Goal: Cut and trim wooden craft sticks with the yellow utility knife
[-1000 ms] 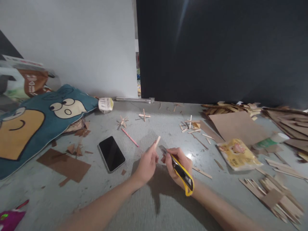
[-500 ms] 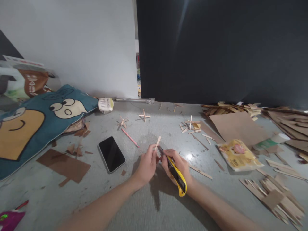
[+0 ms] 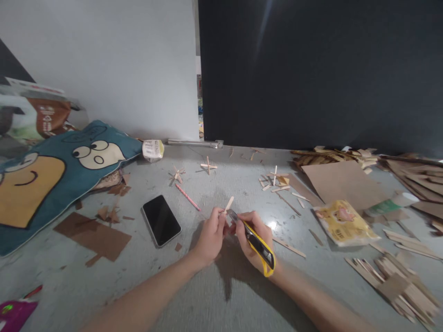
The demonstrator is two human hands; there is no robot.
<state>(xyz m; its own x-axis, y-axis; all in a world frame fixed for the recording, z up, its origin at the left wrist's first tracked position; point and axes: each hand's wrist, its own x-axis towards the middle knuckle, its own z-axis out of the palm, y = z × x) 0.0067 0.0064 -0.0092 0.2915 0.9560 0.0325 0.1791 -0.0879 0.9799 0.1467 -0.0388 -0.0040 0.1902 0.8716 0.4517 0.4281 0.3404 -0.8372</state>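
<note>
My left hand point(image 3: 212, 235) pinches a short wooden craft stick point(image 3: 229, 203), whose pale end points up and away from me. In my right hand point(image 3: 254, 237) is a yellow and black utility knife point(image 3: 259, 246), its blade end against or very close to the stick beside my left fingertips. Both hands are close together above the grey table, fingers closed. Beyond them stand small crossed-stick pieces: one point(image 3: 208, 166) in the middle, another point(image 3: 177, 175) to its left, and an upright stick point(image 3: 275, 175) among loose bits on the right.
A phone point(image 3: 161, 220) and a pink striped pencil point(image 3: 187, 197) lie left of my hands. A blue cushion point(image 3: 100, 180) covers the far left. On the right are a yellow packet point(image 3: 344, 223), a glue bottle point(image 3: 392, 204), bundled craft sticks point(image 3: 394, 286) and cardboard point(image 3: 346, 182).
The knife has turned slightly, its handle end swinging right and a little up, with my right hand tilting along. The stick leans a bit more to the right in my left hand.
</note>
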